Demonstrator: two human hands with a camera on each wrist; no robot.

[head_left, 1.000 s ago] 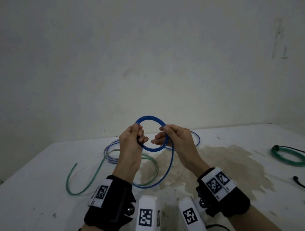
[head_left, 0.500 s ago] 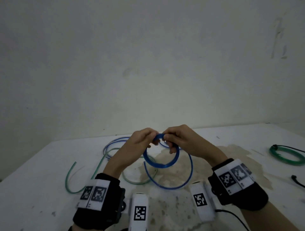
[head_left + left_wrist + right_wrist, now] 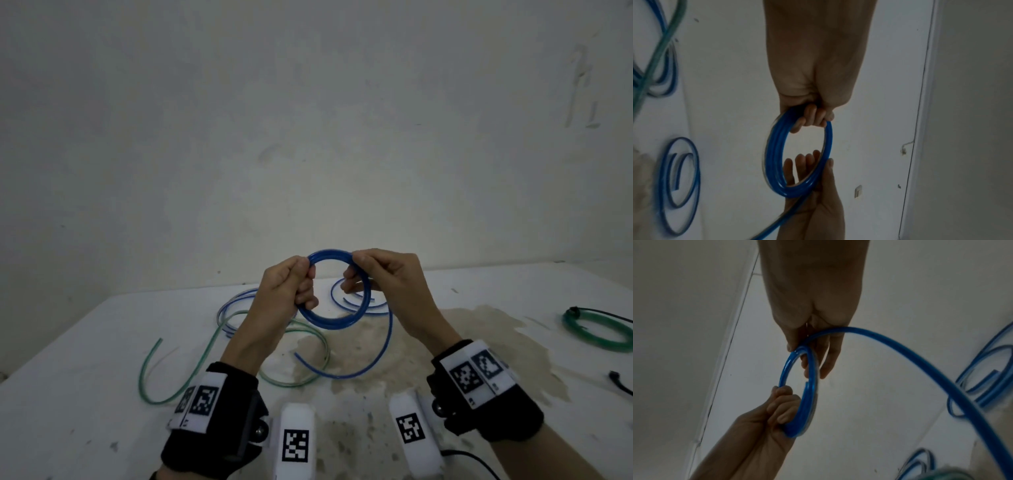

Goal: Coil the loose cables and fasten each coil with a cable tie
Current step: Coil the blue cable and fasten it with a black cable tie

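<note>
Blue cable (image 3: 337, 318) coil held up between both hands: left hand (image 3: 287, 291) fisted round its left side, right hand (image 3: 383, 277) pinching the top right. Coiling step, with the tail (image 3: 370, 363) hanging below the right hand to the table (image 3: 85, 359). Next, likely wind in the tail, then tie.

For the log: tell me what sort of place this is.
Probably a bare workroom or test space, hard to say more: a stained white table against a plain scuffed wall, with loose cables, a blue coil in both hands, and a tied green coil.
</note>
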